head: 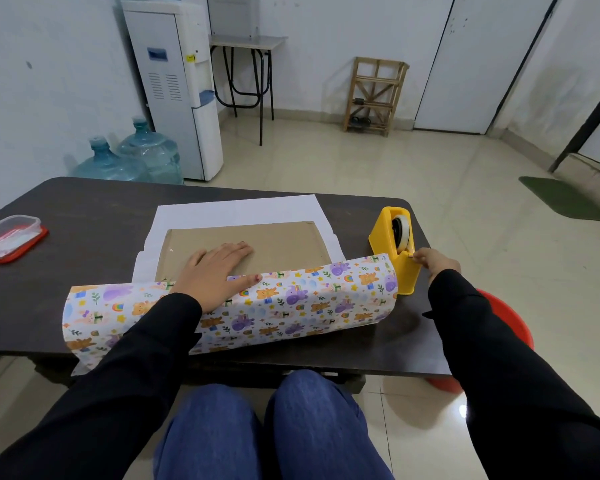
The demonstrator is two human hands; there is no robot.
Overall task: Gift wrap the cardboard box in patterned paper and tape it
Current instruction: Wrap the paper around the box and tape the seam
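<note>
- The flat brown cardboard box [274, 242] lies mid-way along the dark table [84, 209], on cartoon-printed wrapping paper [291, 299] whose near flap curls over it.
- The left hand [215, 268] is flat, fingers straight, pressing flap and box.
- The right hand [437, 259] has curled fingers at the yellow plastic tape dispenser [392, 244] by the right edge; I cannot tell whether it grasps anything.

The patterned paper [291, 299] hides the near edge of the cardboard box [274, 244].
</note>
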